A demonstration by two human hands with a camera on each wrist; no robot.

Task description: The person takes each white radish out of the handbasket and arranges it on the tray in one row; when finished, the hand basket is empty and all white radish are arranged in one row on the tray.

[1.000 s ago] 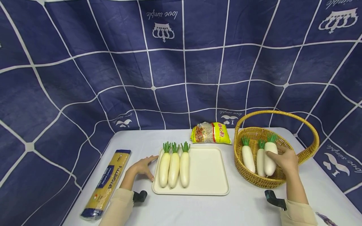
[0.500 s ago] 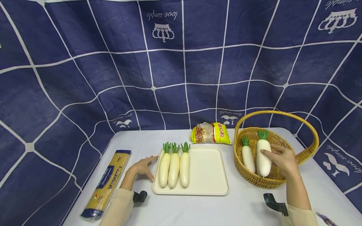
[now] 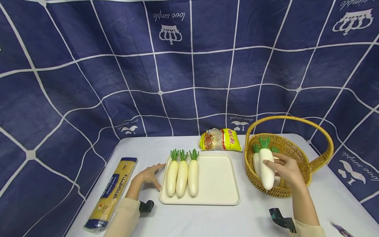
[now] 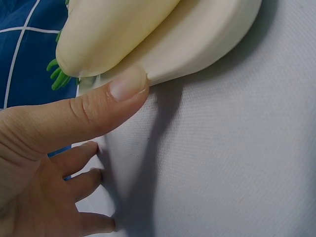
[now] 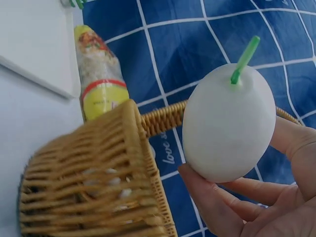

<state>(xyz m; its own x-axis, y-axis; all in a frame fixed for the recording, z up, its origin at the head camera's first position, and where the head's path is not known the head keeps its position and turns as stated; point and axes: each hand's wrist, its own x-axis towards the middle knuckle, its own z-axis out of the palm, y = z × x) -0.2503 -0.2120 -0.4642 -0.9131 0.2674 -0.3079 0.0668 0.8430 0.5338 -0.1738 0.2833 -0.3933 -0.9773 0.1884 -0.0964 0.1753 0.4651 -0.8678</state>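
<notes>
My right hand (image 3: 288, 170) grips a white radish (image 3: 267, 169) with green stalks, held over the left part of a wicker basket (image 3: 278, 192). In the right wrist view, thumb and fingers wrap the radish (image 5: 229, 123), whose end faces the camera. Two more radishes lie in the basket, partly hidden: one at the left (image 3: 256, 163), another (image 3: 277, 180) behind the held one. At the left edge of a cream tray (image 3: 217, 177), my left hand (image 3: 149, 174) rests with its fingers spread, thumb at the rim. Three radishes (image 3: 182, 177) lie side by side on the tray's left half.
Behind the tray lies a yellow noodle bag (image 3: 221, 139). A spaghetti pack (image 3: 112, 194) is on the left of the white table. The basket's tall handle (image 3: 291, 118) arches over its opening. A checked blue cloth (image 3: 211, 69) hangs behind.
The right hand has moved left with the radish, from the middle of the basket toward its left side, uncovering the basket's right interior. The left hand has stayed at the tray.
</notes>
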